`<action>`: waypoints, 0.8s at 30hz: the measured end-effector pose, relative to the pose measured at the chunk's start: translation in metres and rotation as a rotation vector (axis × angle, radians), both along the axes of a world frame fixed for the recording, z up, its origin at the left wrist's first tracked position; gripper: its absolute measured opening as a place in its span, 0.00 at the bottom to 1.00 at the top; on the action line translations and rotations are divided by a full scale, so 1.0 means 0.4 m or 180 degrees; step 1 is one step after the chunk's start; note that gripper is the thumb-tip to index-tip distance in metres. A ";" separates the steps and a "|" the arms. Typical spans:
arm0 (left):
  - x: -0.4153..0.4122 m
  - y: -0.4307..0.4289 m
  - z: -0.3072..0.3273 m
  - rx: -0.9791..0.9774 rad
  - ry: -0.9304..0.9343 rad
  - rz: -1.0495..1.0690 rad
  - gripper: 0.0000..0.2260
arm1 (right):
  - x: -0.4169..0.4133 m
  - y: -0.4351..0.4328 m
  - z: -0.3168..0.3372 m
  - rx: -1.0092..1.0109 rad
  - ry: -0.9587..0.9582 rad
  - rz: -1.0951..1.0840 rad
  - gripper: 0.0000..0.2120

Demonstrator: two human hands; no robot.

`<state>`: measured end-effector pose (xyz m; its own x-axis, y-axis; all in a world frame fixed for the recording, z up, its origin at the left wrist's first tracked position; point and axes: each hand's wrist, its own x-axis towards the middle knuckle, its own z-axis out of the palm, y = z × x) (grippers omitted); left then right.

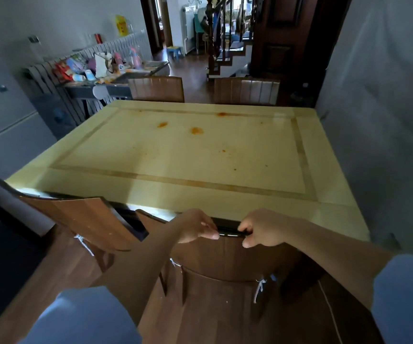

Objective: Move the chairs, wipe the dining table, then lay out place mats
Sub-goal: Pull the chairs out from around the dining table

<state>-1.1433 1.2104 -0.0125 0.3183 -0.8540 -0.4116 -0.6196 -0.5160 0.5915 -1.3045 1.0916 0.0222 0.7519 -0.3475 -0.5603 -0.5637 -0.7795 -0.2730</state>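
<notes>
Two blue sleeves (83, 316) are seen at the bottom edge, one per arm. The dark top rail of the nearest chair (225, 259) is grasped by both hands: the left hand (196, 227) is curled over it with the thumb on the near side, and the right hand (262, 228) is hooked over the same rail just beside it, a short stretch of rail showing between them. This chair is pushed in at the near edge of the dining table (324, 214), its back touching or almost touching that edge (cannot be told which). A second chair (83, 219) is set just left of it, turned at an angle, ungripped. White ties hang from both chair backs. On the cream table top, three larger orange stains (196, 130) are counted toward the far side, plus several small specks nearer the middle. Two more chairs are tucked at the far edge, the far-left chair (156, 88) and the far-right chair (246, 91), four chairs in all. Beyond, left, one cluttered side table (116, 90) stands by a radiator (51, 80); farther back, one staircase (225, 50) and one small blue stool (174, 51)
</notes>
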 end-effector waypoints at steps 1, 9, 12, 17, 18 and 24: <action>-0.003 -0.001 -0.004 0.0010 0.0059 -0.0030 0.10 | -0.006 0.001 -0.009 -0.0042 0.0031 0.0035 0.25; -0.018 -0.015 -0.017 -0.0092 -0.0174 -0.0236 0.09 | -0.025 -0.010 -0.037 -0.0394 0.0054 0.0126 0.22; -0.032 -0.017 -0.018 -0.0096 -0.0199 -0.0273 0.10 | -0.028 -0.014 -0.034 -0.0432 0.0108 0.0169 0.22; -0.054 -0.010 -0.017 -0.0171 -0.0153 -0.0253 0.11 | -0.024 -0.019 -0.024 -0.0383 0.0279 0.0100 0.24; -0.055 -0.008 -0.015 -0.0173 -0.0146 -0.0214 0.11 | -0.022 -0.016 -0.021 -0.0380 0.0303 0.0078 0.24; -0.070 -0.006 0.008 -0.0152 -0.0093 -0.0089 0.09 | -0.039 -0.001 0.003 -0.0206 0.0009 -0.0039 0.20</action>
